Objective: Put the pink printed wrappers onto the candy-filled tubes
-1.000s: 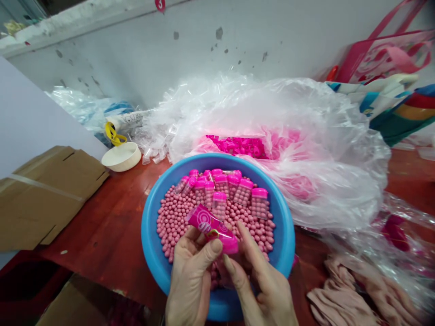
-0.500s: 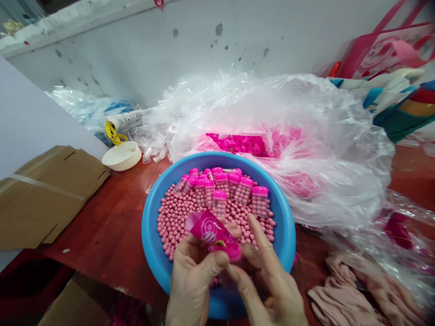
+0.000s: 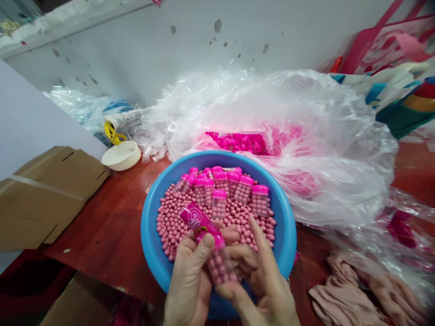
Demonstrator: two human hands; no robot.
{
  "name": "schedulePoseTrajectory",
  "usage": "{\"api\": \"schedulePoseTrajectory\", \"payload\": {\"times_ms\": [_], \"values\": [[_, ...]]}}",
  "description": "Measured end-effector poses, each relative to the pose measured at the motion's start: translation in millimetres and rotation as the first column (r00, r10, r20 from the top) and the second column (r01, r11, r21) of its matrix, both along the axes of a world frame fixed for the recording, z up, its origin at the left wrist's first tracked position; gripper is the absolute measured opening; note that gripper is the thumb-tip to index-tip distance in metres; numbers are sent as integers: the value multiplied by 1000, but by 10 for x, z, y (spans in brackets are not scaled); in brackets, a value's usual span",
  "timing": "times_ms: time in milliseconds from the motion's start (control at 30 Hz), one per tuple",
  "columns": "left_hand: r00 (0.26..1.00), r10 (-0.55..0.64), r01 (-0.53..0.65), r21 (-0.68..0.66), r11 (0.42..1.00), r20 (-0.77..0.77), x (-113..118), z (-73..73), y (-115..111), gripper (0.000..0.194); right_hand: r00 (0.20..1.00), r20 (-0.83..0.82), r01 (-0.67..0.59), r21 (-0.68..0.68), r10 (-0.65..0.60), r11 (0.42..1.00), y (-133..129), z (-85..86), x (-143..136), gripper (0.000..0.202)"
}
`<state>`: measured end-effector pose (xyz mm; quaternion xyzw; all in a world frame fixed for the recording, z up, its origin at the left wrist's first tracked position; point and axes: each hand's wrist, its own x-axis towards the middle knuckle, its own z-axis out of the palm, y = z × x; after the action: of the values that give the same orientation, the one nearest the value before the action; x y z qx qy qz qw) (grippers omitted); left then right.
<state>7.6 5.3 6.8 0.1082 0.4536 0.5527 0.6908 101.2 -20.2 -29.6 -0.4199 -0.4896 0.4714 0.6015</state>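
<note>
A clear bottle of pink balls with a pink cap is held tilted between both hands, over the near part of a blue basin. At its cap end is a printed magenta wrapper. My left hand pinches the wrapper and cap area with its thumb on top. My right hand grips the bottle's lower end by thumb and fingers, the index finger raised. Pink balls fill the basin, and several capped bottles lie on them.
Behind the basin, a large clear plastic bag holds pink caps. A white round lid, a yellow tape ring and flattened cardboard are at the left. Pinkish cloth lies at the lower right.
The wrapper has turned and shifted up and left, and the bottle of balls now shows below it. My left thumb has moved up onto the wrapper.
</note>
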Motion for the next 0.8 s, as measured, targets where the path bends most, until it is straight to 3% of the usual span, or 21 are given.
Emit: {"api": "schedulePoseTrajectory", "payload": {"times_ms": [67,233,500,633,800], "values": [[999,34,-34,-36,999,3,6,12,-5,27,996,90,10,20,-12,1000,-26,-25,-7,74],[998,-40,40,-3,999,53,3,1,-12,24,959,247,136,35,-140,990,-71,-85,-40,60],[984,-135,124,100,987,112,-24,17,-10,14,973,179,143,31,-146,989,-96,-81,-8,60],[985,-171,166,106,980,35,-20,6,-43,17,992,80,93,-3,-93,996,-97,-78,15,59],[976,-85,103,79,992,-202,20,-21,-67,19,991,86,102,-8,-101,995,-87,-57,-3,56]]}}
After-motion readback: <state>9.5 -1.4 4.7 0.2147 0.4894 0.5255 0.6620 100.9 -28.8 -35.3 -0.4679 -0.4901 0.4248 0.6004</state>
